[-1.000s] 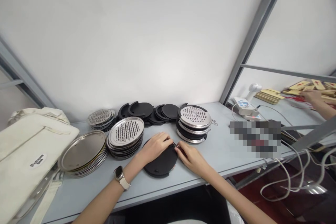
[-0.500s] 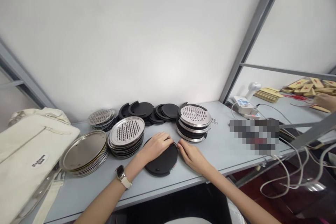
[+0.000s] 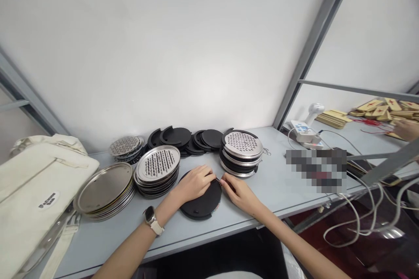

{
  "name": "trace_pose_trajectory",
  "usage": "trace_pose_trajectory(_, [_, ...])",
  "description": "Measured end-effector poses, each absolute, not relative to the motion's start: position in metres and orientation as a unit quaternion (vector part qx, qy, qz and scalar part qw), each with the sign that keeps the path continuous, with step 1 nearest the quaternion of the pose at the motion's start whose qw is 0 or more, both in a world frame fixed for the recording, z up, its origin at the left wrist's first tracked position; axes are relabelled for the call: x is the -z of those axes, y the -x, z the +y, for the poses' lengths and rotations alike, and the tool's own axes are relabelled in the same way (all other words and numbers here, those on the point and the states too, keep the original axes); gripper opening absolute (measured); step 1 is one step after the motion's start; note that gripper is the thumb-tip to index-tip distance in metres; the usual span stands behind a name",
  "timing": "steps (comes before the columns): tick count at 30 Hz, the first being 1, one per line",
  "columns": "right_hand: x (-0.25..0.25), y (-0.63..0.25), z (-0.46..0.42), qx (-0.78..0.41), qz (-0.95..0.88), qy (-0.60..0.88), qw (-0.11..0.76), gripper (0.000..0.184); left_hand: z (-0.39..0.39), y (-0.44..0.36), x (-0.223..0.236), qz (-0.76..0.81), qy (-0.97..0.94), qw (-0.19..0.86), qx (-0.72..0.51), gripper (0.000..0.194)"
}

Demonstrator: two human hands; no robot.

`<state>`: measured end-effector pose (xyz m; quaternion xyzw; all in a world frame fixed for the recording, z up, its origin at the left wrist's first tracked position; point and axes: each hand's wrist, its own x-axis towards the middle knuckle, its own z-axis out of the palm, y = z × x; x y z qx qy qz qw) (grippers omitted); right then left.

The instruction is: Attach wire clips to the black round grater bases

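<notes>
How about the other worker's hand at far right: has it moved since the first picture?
Yes. The other worker's hand has moved right, away from the stacked yellow boards.

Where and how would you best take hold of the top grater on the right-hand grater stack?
I'd pinch the top grater by its near-right rim, coming from the right: the black arc hugs its far-left edge, while bare table lies to the right. The rim avoids the perforated middle.

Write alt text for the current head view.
Two bare hands, left and right, work at the far edge of a round black disc on a grey table, with stacked round silver metal graters behind it.
</notes>
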<state>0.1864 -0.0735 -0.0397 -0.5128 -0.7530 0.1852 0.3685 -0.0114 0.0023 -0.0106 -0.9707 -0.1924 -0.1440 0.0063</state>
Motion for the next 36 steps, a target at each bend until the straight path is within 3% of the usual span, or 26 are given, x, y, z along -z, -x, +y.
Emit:
trace_pose_trajectory(9, [0.045, -0.194, -0.068, -0.281, -0.731, 0.497, 0.374, 0.023, 0.002, 0.011, 0.012, -0.183, 0.972, 0.013, 0.147, 0.021])
trace_pose_trajectory(21, [0.054, -0.187, -0.056, -0.179, -0.745, 0.523, 0.374, 0.014, -0.001, 0.01, 0.008, -0.203, 0.967, 0.001, 0.156, 0.019])
trace_pose_trajectory(36, [0.05, -0.189, -0.06, -0.19, -0.75, 0.515, 0.37, 0.018, 0.0, 0.011, 0.009, -0.205, 0.965, -0.026, 0.159, 0.033])
